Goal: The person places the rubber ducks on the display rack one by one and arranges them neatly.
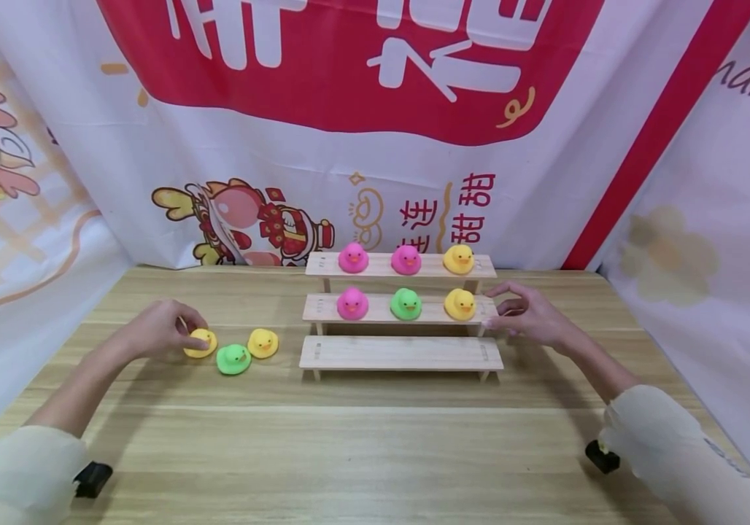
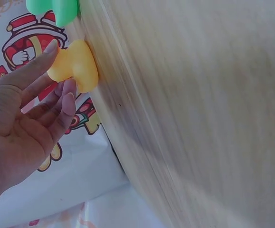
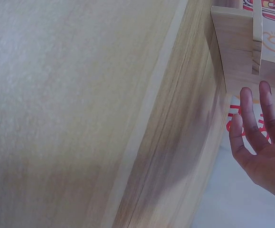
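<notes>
My left hand (image 1: 163, 328) pinches a yellow rubber duck (image 1: 200, 343) at the left of the table, thumb on one side and fingertips on the other. Close by sit a green duck (image 1: 233, 359) and another yellow duck (image 1: 263, 343). In the left wrist view, the pinched yellow duck (image 2: 78, 66) shows between thumb and fingers. My right hand (image 1: 530, 315) holds the right end of the middle tier of a wooden step stand (image 1: 401, 353), thumb at its front edge. In the right wrist view the other fingers (image 3: 253, 126) extend loosely beside the stand's side (image 3: 239, 47).
The top tier carries two pink ducks (image 1: 353, 258) and a yellow duck (image 1: 458, 259). On the middle tier are a pink duck (image 1: 352, 303), a green duck (image 1: 406, 304) and a yellow duck (image 1: 460, 305). A printed cloth (image 1: 322, 124) hangs behind the wooden table (image 1: 362, 452).
</notes>
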### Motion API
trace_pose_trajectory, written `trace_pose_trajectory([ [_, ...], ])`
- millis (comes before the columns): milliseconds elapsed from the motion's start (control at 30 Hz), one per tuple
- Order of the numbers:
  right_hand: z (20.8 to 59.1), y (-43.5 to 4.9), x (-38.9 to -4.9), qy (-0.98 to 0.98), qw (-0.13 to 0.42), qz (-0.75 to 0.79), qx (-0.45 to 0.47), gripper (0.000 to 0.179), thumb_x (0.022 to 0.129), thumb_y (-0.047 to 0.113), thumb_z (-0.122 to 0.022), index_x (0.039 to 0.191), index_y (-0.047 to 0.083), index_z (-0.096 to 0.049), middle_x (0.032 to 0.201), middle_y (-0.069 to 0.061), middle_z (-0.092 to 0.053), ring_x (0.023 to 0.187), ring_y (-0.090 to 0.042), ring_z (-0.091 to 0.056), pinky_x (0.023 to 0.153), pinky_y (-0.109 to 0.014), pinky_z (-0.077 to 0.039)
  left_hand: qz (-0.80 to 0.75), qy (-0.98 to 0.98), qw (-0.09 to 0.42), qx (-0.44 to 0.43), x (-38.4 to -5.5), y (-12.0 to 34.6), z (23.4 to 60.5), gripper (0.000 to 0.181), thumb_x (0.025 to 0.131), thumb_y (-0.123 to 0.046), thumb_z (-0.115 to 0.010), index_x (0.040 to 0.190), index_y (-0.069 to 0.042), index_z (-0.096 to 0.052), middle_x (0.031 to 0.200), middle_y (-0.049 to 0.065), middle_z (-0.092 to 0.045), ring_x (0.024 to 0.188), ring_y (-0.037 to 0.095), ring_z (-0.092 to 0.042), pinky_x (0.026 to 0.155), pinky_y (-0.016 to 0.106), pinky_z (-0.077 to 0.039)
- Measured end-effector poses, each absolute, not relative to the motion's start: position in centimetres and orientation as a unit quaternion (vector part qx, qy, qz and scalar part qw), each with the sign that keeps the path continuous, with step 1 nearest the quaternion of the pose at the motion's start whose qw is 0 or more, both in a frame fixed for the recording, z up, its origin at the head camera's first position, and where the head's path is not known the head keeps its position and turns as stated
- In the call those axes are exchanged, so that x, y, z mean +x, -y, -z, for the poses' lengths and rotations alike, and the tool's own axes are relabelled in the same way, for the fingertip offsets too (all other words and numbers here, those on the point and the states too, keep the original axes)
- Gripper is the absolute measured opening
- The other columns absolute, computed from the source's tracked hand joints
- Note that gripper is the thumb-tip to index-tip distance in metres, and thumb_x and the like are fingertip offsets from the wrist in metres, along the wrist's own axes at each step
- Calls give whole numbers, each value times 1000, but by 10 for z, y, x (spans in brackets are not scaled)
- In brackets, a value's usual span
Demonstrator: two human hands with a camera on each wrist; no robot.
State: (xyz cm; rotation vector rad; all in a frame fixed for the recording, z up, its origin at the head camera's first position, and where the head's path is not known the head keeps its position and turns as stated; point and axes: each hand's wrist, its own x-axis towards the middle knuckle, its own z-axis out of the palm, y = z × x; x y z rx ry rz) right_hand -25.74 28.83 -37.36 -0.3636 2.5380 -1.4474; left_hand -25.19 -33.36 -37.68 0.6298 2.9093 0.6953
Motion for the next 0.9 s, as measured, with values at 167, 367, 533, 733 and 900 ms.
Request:
trace_pose_trajectory([
  [167, 374, -288, -257, -860, 95, 486, -123, 53, 92, 12, -80, 137, 0, -52, 104, -16, -69, 87, -18, -65, 70, -40, -62, -224, -951, 38, 209, -254, 331, 377, 26, 84, -22, -88, 93, 0, -78, 80, -3, -69, 72, 12, -57, 61, 26, -50],
  [367, 374, -288, -257, -860, 93, 486, -123, 53, 92, 12, -80, 136, 1, -53, 102, -15, -69, 86, -17, -65, 69, -40, -61, -226, -951, 39, 208, -255, 327, 377, 21, 84, -20, -87, 89, -2, -78, 77, -4, -68, 71, 12, -57, 61, 26, -50],
  [533, 374, -289, -257, -858, 95, 489, -124, 54, 92, 11, -80, 137, -1, -52, 103, -16, -69, 87, -17, -65, 69, -40, -62, -229, -951, 37, 205, -255, 325, 372, 23, 84, -17, -87, 92, 2, -76, 81, -1, -71, 72, 14, -58, 61, 27, -50],
  [733, 373, -288, -257, -860, 97, 487, -119, 56, 92, 12, -80, 138, -1, -52, 103, -16, -69, 87, -17, -65, 70, -40, -62, -238, -950, 26, 198, -254, 318, 363, 30, 83, -16, -88, 100, 5, -75, 84, 2, -68, 73, 15, -56, 60, 26, -48],
  [900, 373, -288, -257, -860, 97, 486, -120, 55, 92, 11, -80, 138, -2, -52, 103, -15, -69, 87, -17, -65, 69, -40, -61, -248, -948, 10, 200, -254, 309, 357, 27, 83, -13, -87, 100, 3, -75, 85, 2, -68, 75, 15, -58, 61, 25, -50],
])
